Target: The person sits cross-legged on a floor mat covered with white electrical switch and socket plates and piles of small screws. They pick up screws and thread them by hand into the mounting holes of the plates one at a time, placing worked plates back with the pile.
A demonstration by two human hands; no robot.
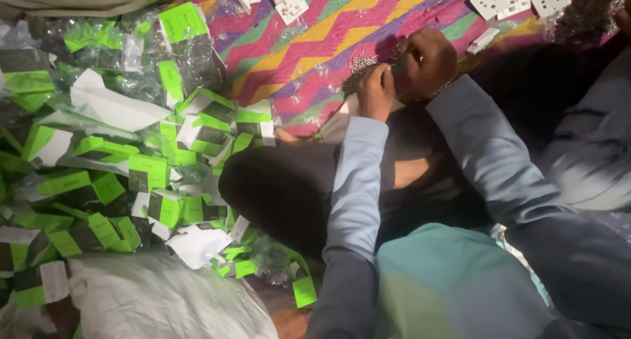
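Left hand pinching small screws for picking | right hand clenching a dark part, steadying it | green packets lying heaped alongside.

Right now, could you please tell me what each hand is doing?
Left hand: closed, pinching small metal screws.
Right hand: closed; contents cannot be told.

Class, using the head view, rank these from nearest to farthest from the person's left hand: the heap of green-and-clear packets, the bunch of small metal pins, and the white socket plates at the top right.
1. Bunch of small metal pins: just above the left hand, apparently touching.
2. White socket plates: top right, across the zigzag cloth.
3. Heap of green-and-clear packets: far left.
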